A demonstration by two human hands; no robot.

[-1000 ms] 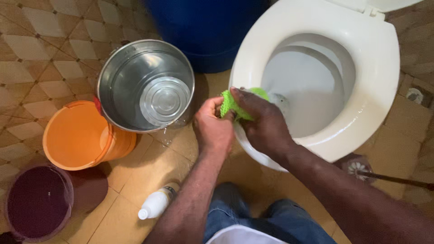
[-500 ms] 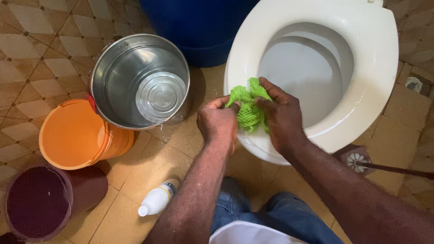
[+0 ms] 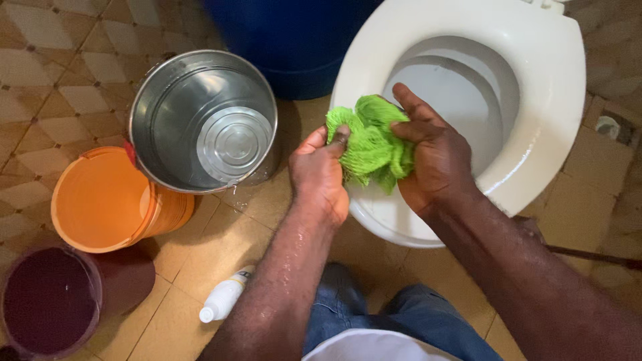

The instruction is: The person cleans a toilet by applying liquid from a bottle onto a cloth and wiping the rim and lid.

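Between both hands, green mesh sponge stretches crosswise.

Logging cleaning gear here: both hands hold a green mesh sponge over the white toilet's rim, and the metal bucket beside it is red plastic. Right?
Not quite. The head view shows the bucket is shiny silver metal, not red plastic. The rest holds: the left hand and right hand hold the green mesh sponge over the white toilet's rim.

A single head-worn camera looked steeply down, close over the hands, toilet and tiled floor.
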